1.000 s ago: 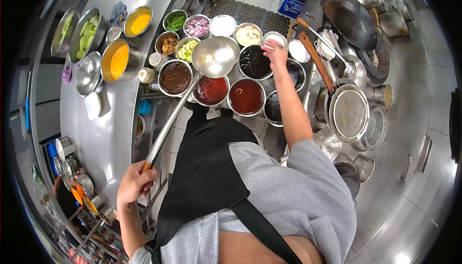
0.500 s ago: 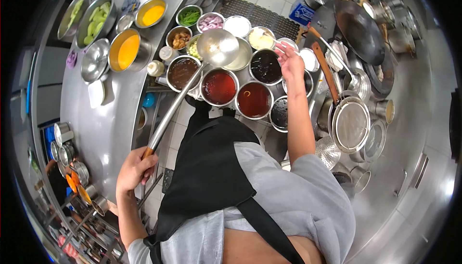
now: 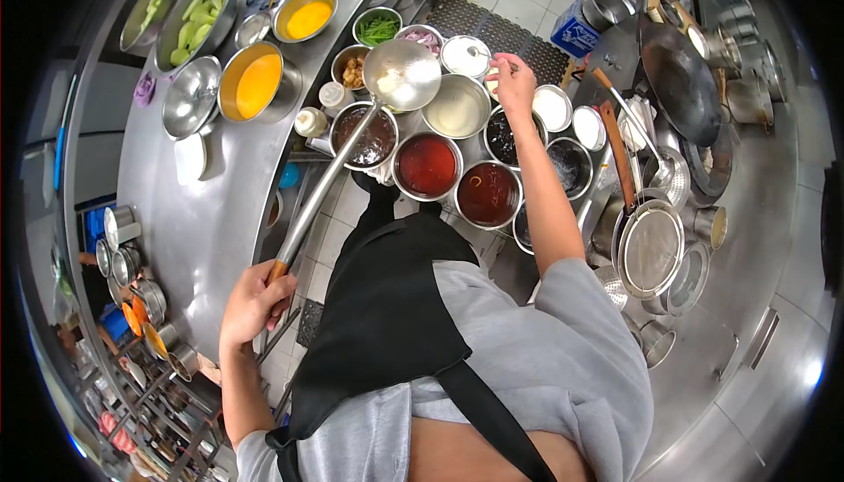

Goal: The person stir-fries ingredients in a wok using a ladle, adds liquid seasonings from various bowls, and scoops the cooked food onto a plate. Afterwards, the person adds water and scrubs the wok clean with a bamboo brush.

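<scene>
My left hand [image 3: 255, 303] is wrapped round the wooden end of a long-handled ladle [image 3: 403, 76]. The ladle's round metal bowl hangs over the containers. My right hand [image 3: 512, 84] has its fingers pinched on a small spoon [image 3: 476, 52], whose tip is over a container of white powder [image 3: 461, 61]. Under that hand a bowl with pale yellow contents is mostly covered. Close by stand a pot of pale liquid [image 3: 456, 106], a pot of dark sauce [image 3: 503, 141], pots of red liquid [image 3: 427, 166] and reddish-brown liquid [image 3: 488, 194], and a brown sauce [image 3: 364, 136].
On the steel counter [image 3: 220, 209] at left are bowls of orange liquid [image 3: 258, 83] and cut green vegetables [image 3: 197, 25]. Chopped greens [image 3: 377, 27] sit behind the ladle. At right are a wok [image 3: 680, 83], a strainer [image 3: 651, 248] and a perforated skimmer [image 3: 673, 176].
My right hand has gone from open, above the pots, to pinching the small spoon and carrying it left over the white powder. The ladle stays in my left hand; the view has shifted slightly.
</scene>
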`<state>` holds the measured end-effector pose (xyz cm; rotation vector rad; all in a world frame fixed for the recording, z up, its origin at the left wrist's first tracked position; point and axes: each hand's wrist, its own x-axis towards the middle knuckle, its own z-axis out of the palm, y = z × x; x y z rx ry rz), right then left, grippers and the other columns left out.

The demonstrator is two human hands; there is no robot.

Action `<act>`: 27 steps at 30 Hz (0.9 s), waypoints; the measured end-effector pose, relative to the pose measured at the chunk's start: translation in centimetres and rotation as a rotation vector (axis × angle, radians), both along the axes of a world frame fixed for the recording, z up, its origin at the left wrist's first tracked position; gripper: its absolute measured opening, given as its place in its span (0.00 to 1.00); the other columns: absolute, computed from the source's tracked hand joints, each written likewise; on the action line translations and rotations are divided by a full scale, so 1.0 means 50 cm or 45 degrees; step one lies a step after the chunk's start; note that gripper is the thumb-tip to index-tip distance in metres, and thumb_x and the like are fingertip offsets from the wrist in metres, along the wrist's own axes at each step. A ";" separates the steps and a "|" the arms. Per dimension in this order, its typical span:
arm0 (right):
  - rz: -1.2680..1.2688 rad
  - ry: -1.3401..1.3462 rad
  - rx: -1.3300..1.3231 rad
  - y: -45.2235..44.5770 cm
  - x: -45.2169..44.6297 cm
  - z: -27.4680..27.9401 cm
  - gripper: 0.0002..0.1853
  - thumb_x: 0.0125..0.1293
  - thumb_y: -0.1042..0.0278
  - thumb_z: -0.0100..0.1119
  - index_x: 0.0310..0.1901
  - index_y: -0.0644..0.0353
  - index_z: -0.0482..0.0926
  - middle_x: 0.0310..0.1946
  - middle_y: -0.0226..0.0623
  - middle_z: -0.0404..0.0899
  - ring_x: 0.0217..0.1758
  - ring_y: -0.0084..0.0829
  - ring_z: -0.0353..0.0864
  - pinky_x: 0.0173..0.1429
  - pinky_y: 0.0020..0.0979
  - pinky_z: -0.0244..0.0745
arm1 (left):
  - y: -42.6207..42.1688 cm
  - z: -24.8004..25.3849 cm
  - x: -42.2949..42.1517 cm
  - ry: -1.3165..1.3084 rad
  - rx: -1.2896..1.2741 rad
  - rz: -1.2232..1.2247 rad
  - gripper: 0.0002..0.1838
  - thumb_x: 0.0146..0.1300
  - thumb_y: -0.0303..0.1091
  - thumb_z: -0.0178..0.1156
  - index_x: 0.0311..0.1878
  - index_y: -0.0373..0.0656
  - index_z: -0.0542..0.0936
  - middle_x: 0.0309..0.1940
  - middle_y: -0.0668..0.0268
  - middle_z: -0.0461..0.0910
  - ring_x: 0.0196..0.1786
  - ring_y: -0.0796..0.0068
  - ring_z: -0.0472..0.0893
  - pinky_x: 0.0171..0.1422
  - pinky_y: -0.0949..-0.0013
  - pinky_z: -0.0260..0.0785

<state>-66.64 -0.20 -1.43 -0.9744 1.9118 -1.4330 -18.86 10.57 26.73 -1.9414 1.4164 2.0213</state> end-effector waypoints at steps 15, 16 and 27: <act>-0.291 -0.931 -0.117 0.022 -0.035 -0.016 0.15 0.74 0.72 0.48 0.56 0.72 0.75 0.46 0.50 0.85 0.40 0.40 0.89 0.34 0.30 0.80 | -0.063 -0.015 0.018 -0.042 -0.008 -0.045 0.15 0.66 0.39 0.62 0.28 0.40 0.71 0.14 0.72 0.68 0.12 0.83 0.65 0.17 0.74 0.56; -0.246 -1.001 -0.144 0.030 -0.037 -0.008 0.15 0.75 0.71 0.49 0.56 0.71 0.76 0.46 0.50 0.86 0.41 0.39 0.89 0.36 0.29 0.80 | -0.069 -0.017 0.012 -0.043 0.002 -0.051 0.15 0.66 0.39 0.61 0.29 0.40 0.71 0.14 0.72 0.68 0.13 0.83 0.65 0.17 0.75 0.56; 0.121 1.118 -0.034 -0.010 0.014 -0.011 0.14 0.73 0.66 0.55 0.52 0.64 0.82 0.42 0.41 0.87 0.43 0.44 0.87 0.46 0.41 0.81 | -0.103 -0.035 -0.002 0.231 0.190 0.108 0.13 0.66 0.40 0.61 0.34 0.40 0.74 0.16 0.72 0.67 0.12 0.85 0.62 0.16 0.77 0.54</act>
